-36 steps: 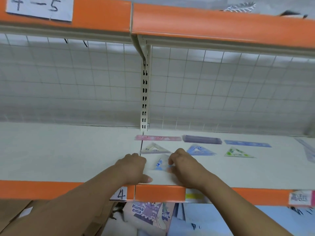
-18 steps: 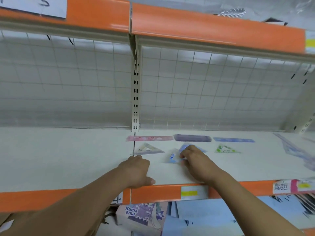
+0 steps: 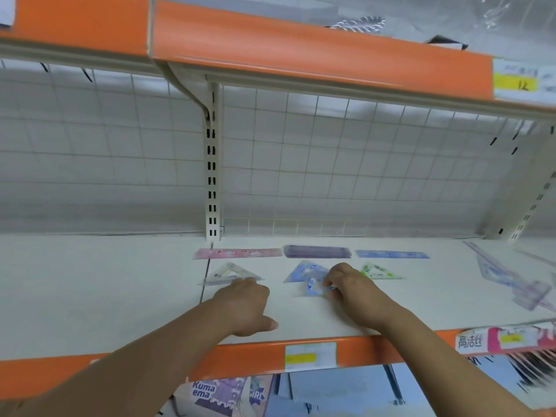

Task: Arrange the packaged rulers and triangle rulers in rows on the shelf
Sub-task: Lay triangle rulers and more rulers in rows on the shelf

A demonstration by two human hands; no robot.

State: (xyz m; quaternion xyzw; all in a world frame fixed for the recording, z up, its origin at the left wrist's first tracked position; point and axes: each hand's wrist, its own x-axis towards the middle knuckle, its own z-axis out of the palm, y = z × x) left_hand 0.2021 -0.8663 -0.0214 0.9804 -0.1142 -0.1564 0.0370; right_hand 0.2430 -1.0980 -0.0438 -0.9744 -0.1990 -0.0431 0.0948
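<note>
On the white shelf (image 3: 90,296) a back row holds a pink packaged ruler (image 3: 237,253), a purple stack of rulers (image 3: 317,251) and a blue ruler (image 3: 391,254). In front lie a clear triangle ruler (image 3: 228,273), a blue triangle ruler (image 3: 304,272) and a green triangle ruler (image 3: 379,270). My right hand (image 3: 352,288) pinches a small blue packaged triangle ruler (image 3: 313,287) just in front of the blue one. My left hand (image 3: 245,305) rests fingers-down on the shelf, below the clear triangle, holding nothing.
Loose clear rulers (image 3: 508,278) lie slanted at the shelf's right end. An orange upper shelf edge (image 3: 301,52) hangs overhead, and a slotted upright post (image 3: 212,164) stands at the back. Packaged goods (image 3: 222,395) sit below the orange front rail (image 3: 255,356).
My right hand has carried the small blue triangle ruler rightward and back, from near the front edge to in front of the blue triangle. My left hand stayed on the shelf.
</note>
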